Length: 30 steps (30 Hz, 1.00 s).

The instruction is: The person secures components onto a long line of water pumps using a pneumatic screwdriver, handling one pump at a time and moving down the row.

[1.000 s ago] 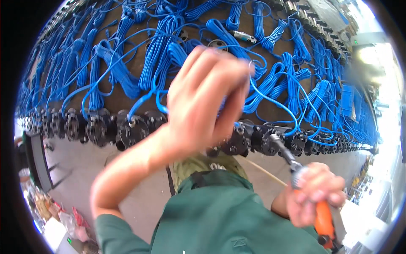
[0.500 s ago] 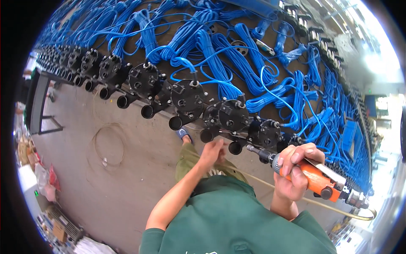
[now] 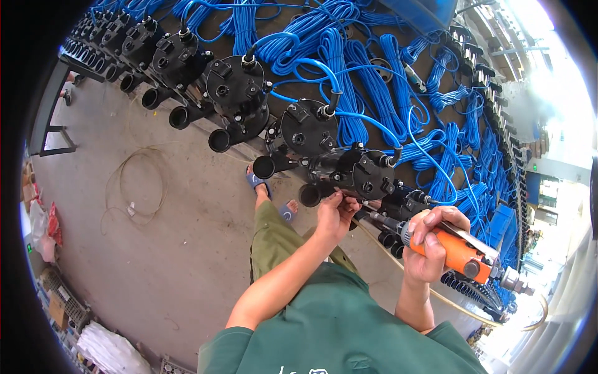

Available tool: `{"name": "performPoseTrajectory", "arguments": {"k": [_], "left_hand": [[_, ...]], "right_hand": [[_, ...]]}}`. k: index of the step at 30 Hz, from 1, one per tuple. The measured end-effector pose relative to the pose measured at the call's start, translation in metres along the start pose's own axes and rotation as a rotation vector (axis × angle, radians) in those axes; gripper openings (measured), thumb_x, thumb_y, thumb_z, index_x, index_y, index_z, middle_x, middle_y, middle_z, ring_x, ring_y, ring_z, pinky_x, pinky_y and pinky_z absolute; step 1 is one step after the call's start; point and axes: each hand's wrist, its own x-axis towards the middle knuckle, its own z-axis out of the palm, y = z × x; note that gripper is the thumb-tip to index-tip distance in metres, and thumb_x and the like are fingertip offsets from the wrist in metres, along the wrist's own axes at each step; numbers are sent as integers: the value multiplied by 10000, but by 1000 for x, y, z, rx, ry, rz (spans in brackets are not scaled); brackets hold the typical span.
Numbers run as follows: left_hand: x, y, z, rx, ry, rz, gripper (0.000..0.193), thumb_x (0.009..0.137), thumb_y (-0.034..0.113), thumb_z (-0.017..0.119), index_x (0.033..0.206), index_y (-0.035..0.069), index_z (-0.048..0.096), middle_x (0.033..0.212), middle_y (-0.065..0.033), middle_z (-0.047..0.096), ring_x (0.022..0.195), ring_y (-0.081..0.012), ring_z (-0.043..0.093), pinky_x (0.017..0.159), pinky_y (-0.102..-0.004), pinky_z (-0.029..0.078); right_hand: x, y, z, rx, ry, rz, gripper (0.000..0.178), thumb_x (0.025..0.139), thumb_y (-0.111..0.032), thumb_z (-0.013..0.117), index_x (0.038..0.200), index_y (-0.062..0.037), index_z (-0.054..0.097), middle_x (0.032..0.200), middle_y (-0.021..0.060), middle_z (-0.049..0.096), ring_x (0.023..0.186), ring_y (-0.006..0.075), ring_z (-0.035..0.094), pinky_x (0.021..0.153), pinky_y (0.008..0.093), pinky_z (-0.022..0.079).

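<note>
My left hand point(image 3: 335, 218) is at the lower side of a black pump-like unit point(image 3: 355, 173), fingers pinched together beside its round outlet. Whatever lies between those fingertips is too small to make out. My right hand point(image 3: 433, 240) is wrapped round an orange air driver point(image 3: 460, 254) with a metal lever along its top. The driver's slim socket end point(image 3: 381, 219) points left toward my left fingertips and sits close to the unit's lower side. A pale hose point(image 3: 461, 304) curves away from the driver's rear fitting.
More black units point(image 3: 237, 93) stand in a long row at the bench edge, their outlets facing me. Behind them lie bundled blue cables point(image 3: 377, 81), some joined to the units. A wire coil point(image 3: 163, 187) lies on the floor. A dark metal frame point(image 3: 47, 118) stands at left.
My left hand has moved up and right to the unit, its fingers now pinching there. The driver's tip is nearer to that hand. The whole view has shifted closer to the row.
</note>
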Motion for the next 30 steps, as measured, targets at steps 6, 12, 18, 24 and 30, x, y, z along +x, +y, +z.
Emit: {"name": "performPoseTrajectory", "arguments": {"k": [6,12,18,24,30], "left_hand": [[-3,-2,1,17,29,33,147,975,102,478,925,24,592,817,-100,635,735,-262,663,849,-442,568],[-6,-2,10,22,98,56,137,964,87,478,912,34,594,812,-96,635,721,-262,654,777,-415,561],[0,-4,1,92,120,82,176,962,95,463,890,21,606,782,-116,646,712,-267,647,758,-408,554],[8,-5,-8,101,81,83,234,1005,130,420,929,-9,592,826,-124,637,736,-254,633,772,-392,549],[-16,11,3,401,112,106,220,1004,155,481,933,-6,613,769,-82,629,676,-199,615,680,-344,526]], "right_hand": [[1,12,-7,40,10,-9,378,817,-7,602,1188,18,535,961,151,582,618,141,557,605,292,517],[0,30,-10,32,-39,15,340,833,-27,636,1154,27,535,936,165,611,597,137,560,577,264,517],[5,39,-14,25,-119,-54,288,842,-26,627,1118,20,557,885,148,617,582,133,571,559,271,528],[2,40,-13,-28,-163,70,286,831,-54,658,1090,14,558,846,117,581,564,136,542,586,295,513],[2,45,-16,-26,-157,19,261,828,-33,629,1076,17,565,856,133,605,546,130,549,583,296,523]]}}
